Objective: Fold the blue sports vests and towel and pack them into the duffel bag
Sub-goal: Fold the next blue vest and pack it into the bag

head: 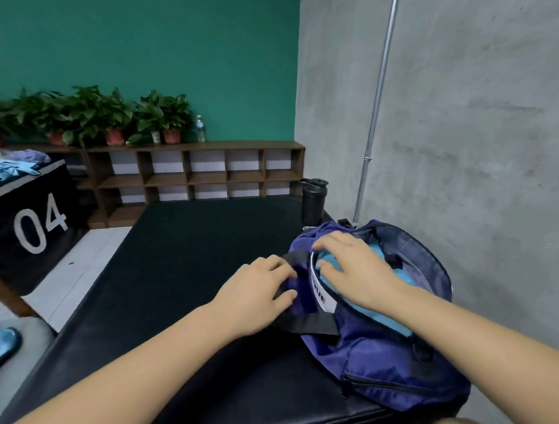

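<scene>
Our left forearm (119, 379) and right forearm (485, 340) reach in from the bottom edge of the head view and meet at the bag (380, 361). It sits on the right side of the bench (178, 280), close to the wall. Its long axis runs from near us away toward the bottle (313, 199), and the zip opening faces up.

Our left hand (259, 296) is on the bag's near left flank. The fingers curl over the dark strap (308, 326) and the thumb sits below, pinching the fabric between them. Our right hand (354, 269) is the one over the opening. Its fingers are spread and nearly straight, and they press down on the cloth (385, 313) without gripping it.

That light-blue cloth is already inside the bag, directly under the right palm, and it trails back along the opening toward the wrist. We judge the next push goes straight down and slightly away from us, with the left hand steadying the rim.

Well apart at far left, a blue pile (7, 172) lies on the box (32, 222), likely not yet packed.
</scene>
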A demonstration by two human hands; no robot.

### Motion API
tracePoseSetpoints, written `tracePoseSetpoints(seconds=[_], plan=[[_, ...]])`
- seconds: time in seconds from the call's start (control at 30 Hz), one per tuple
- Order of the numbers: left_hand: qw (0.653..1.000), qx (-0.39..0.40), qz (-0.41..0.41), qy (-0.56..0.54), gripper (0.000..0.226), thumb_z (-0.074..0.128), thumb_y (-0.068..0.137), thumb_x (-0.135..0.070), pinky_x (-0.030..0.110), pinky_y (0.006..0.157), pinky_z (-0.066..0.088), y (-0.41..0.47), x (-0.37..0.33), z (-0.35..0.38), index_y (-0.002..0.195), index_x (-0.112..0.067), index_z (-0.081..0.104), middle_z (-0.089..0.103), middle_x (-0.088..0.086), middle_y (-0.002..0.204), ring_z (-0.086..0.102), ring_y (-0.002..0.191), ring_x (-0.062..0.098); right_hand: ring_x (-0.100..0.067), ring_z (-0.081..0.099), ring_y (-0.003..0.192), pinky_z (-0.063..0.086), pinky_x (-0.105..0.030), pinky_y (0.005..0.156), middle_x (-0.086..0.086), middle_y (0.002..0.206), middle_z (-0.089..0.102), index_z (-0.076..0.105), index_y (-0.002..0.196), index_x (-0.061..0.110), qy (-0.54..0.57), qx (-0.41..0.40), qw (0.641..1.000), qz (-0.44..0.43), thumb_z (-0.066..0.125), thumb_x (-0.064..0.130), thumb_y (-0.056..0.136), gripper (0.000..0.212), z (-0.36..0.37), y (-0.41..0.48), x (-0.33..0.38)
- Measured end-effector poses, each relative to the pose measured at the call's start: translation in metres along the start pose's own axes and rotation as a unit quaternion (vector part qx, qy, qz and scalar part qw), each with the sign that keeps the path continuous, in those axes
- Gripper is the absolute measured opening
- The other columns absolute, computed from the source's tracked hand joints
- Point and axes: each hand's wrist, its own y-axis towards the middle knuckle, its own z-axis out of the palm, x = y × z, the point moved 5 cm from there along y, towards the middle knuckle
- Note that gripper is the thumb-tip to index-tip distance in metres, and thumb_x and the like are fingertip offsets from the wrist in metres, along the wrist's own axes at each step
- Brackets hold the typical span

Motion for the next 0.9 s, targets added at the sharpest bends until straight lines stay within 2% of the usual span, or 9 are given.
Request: tracePoseSetpoints(seconds=[0.17, 0.3, 0.57, 0.77, 0.83, 0.9], plan=[[0.996, -0.003, -0.089, 0.013, 0.032, 0.051, 0.105, -0.054, 0.036, 0.099, 0.049, -0.060, 0.072, -0.011, 0.131, -0.037, 0.061, 0.060, -0.016, 0.121, 0.058, 0.112, 0.010, -0.014, 0.054, 0.124, 0.044, -0.036, 0.109, 0.012, 0.131, 0.062, 0.064, 0.132, 0.026, 0.070, 0.007, 0.994, -0.089, 0.053, 0.035, 0.101, 0.034, 0.049, 0.019, 0.081], [0.988, -0.005, -0.156, 0.008, 0.022, 0.056, 0.103, -0.050, 0.036, 0.092, 0.053, -0.110, 0.131, -0.014, 0.119, -0.038, 0.064, 0.060, -0.017, 0.106, 0.057, 0.094, 0.004, -0.008, 0.050, 0.124, 0.045, -0.035, 0.106, 0.016, 0.132, 0.059, 0.061, 0.135, 0.031, 0.123, 0.054, 0.987, -0.087, 0.055, 0.035, 0.105, 0.030, 0.108, 0.032, 0.136], [0.959, -0.010, -0.283, -0.014, 0.011, 0.062, 0.100, -0.041, 0.034, 0.084, 0.056, -0.191, 0.223, -0.028, 0.105, -0.033, 0.068, 0.067, -0.016, 0.093, 0.063, 0.088, 0.003, -0.009, 0.049, 0.125, 0.046, -0.037, 0.106, 0.016, 0.131, 0.058, 0.061, 0.131, 0.033, 0.178, 0.130, 0.971, -0.094, 0.054, 0.036, 0.106, 0.027, 0.206, 0.052, 0.226], [0.910, -0.043, -0.413, -0.014, 0.010, 0.063, 0.098, -0.034, 0.028, 0.074, 0.050, -0.245, 0.300, -0.045, 0.101, -0.030, 0.071, 0.075, -0.012, 0.091, 0.066, 0.084, 0.010, -0.008, 0.047, 0.120, 0.037, -0.029, 0.110, 0.017, 0.135, 0.056, 0.062, 0.133, 0.029, 0.177, 0.120, 0.969, -0.123, 0.052, 0.031, 0.108, 0.027, 0.241, 0.060, 0.268], [0.887, -0.057, -0.459, -0.020, 0.009, 0.062, 0.096, -0.029, 0.028, 0.070, 0.047, -0.264, 0.330, -0.044, 0.094, -0.029, 0.070, 0.075, -0.009, 0.084, 0.065, 0.080, 0.011, -0.007, 0.045, 0.117, 0.034, -0.025, 0.108, 0.017, 0.136, 0.056, 0.061, 0.135, 0.029, 0.166, 0.114, 0.970, -0.132, 0.050, 0.031, 0.109, 0.028, 0.244, 0.062, 0.271], [0.866, -0.064, -0.496, -0.014, 0.009, 0.062, 0.092, -0.025, 0.031, 0.071, 0.046, -0.284, 0.359, -0.039, 0.087, -0.028, 0.069, 0.074, -0.006, 0.081, 0.066, 0.083, 0.019, -0.005, 0.043, 0.111, 0.032, -0.023, 0.103, 0.018, 0.135, 0.056, 0.061, 0.134, 0.029, 0.165, 0.111, 0.971, -0.131, 0.050, 0.031, 0.109, 0.028, 0.247, 0.063, 0.269]])
